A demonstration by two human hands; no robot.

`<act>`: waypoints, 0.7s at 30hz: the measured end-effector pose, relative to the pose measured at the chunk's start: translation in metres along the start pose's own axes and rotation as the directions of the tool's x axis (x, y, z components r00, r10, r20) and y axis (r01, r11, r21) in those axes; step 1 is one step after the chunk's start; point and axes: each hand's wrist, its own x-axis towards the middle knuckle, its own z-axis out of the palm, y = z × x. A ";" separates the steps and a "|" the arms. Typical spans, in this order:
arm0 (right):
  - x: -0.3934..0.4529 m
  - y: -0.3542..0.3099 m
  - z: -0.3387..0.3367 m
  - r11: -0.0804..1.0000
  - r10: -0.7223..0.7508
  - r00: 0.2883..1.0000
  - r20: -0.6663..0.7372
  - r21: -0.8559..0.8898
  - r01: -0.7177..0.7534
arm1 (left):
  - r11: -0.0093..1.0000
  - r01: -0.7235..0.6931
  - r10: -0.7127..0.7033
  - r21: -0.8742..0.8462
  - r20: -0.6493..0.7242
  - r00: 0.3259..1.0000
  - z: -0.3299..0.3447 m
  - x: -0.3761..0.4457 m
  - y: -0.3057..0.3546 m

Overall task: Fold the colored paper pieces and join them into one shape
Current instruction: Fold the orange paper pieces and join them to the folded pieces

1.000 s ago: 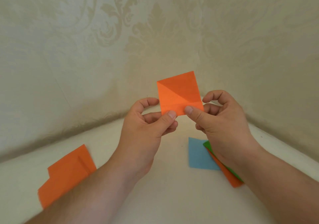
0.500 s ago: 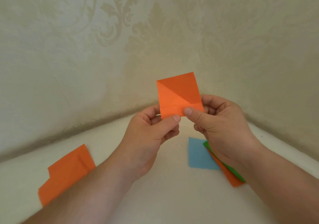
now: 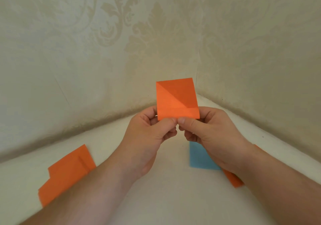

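I hold a folded orange paper square (image 3: 176, 99) upright in front of me, above the white table. It shows a diagonal crease and a narrow folded strip along its bottom edge. My left hand (image 3: 149, 138) pinches the bottom edge from the left with thumb and fingers. My right hand (image 3: 210, 132) pinches the same edge from the right, and the two thumbs nearly touch at the middle. A folded orange piece (image 3: 67, 174) lies flat on the table at the left. A blue paper (image 3: 199, 158) and an orange paper (image 3: 232, 179) lie partly hidden under my right wrist.
The white table (image 3: 165, 198) sits in a corner between two walls covered in pale patterned wallpaper (image 3: 104, 42). The walls meet just behind the held paper.
Both hands have closed in on the paper's bottom edge, thumbs meeting at the middle. The paper has turned squarer to me. The green paper under my right wrist is now hidden.
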 end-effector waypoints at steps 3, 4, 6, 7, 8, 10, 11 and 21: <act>-0.001 -0.003 0.000 1.000 -0.021 1.000 0.004 0.005 0.021 | 1.000 0.028 -0.028 0.013 0.002 1.000 -0.001 0.001 -0.001; -0.001 -0.003 0.000 1.000 -0.026 1.000 0.014 0.007 0.026 | 0.999 0.048 -0.048 0.012 0.010 0.999 -0.001 0.001 0.000; -0.001 -0.003 0.000 1.000 -0.027 0.999 0.037 0.013 0.026 | 0.994 0.107 -0.107 -0.008 0.026 0.994 -0.001 0.001 0.000; -0.002 -0.003 0.001 1.000 -0.025 0.999 0.041 0.016 0.024 | 0.991 0.131 -0.130 -0.016 0.035 0.991 -0.001 0.001 0.000; -0.002 -0.004 0.001 1.000 -0.022 0.999 0.037 0.016 0.021 | 0.990 0.142 -0.141 -0.012 0.038 0.989 -0.001 0.001 0.001; -0.001 -0.004 0.001 1.000 -0.009 1.000 0.021 0.010 0.009 | 0.992 0.125 -0.126 0.024 0.028 0.992 -0.002 0.002 0.000; -0.001 -0.004 0.001 1.000 0.002 1.000 0.012 0.010 -0.002 | 0.993 0.107 -0.109 0.044 0.022 0.994 -0.003 0.002 0.000; 0.001 -0.011 -0.010 0.999 0.039 0.999 0.008 -0.037 -0.039 | 0.987 0.020 -0.025 0.159 0.029 0.999 -0.009 0.005 -0.002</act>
